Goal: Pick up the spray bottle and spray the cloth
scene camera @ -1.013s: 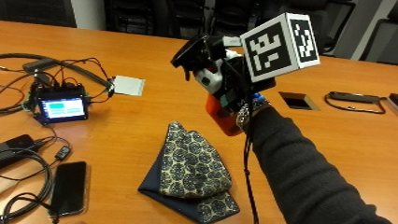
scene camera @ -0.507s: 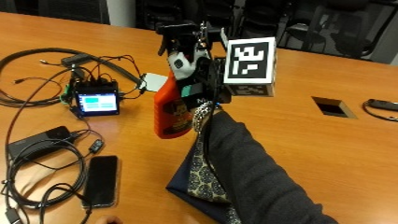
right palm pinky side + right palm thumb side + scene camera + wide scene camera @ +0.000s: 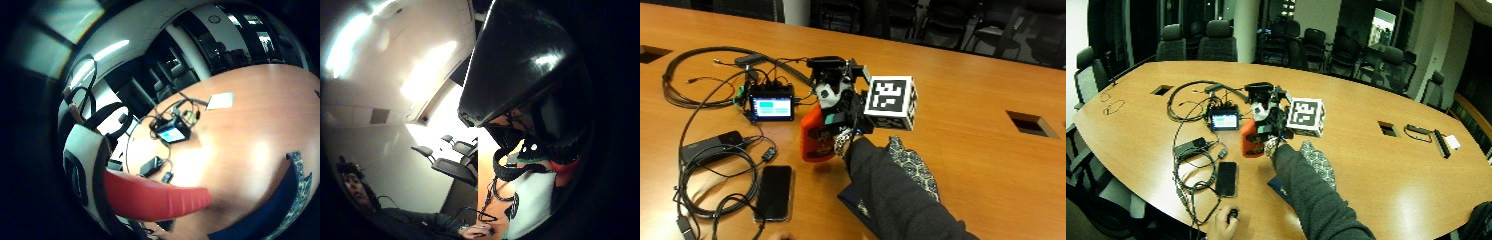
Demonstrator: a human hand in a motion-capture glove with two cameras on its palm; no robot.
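Orange bottle held beside the electronics, nozzle not yet on the cloth

Orange-red plastic makes up the body of the spray bottle, which carries a printed label and a black trigger head at the top. The black-gloved right hand has its fingers curled round the bottle's neck and upper body, holding it upright. Its base looks just above or barely touching the wooden tabletop; I cannot tell which. The dark blue patterned cloth lies on the tabletop just beside the bottle, on the far side of the person's dark sleeve, which covers much of it. In the little-finger palm view the red body fills the space close to the palm, with a strip of the cloth's patterned edge off to one side.

The main risk, as I judge it, is where the spray lands. The bottle stands nearer to the small device with a lit screen, the black smartphone and the tangle of black cables than a careless aim would allow. From here the nozzle seems to face away from the cloth, though its exact direction is hard to read. Squeezing the trigger before turning the head toward the cloth would wet the electronics or bare wood. The sleeve itself lies across the cloth, so a spray aimed low could hit the arm instead. Swinging the bottle round could also clip the cables.
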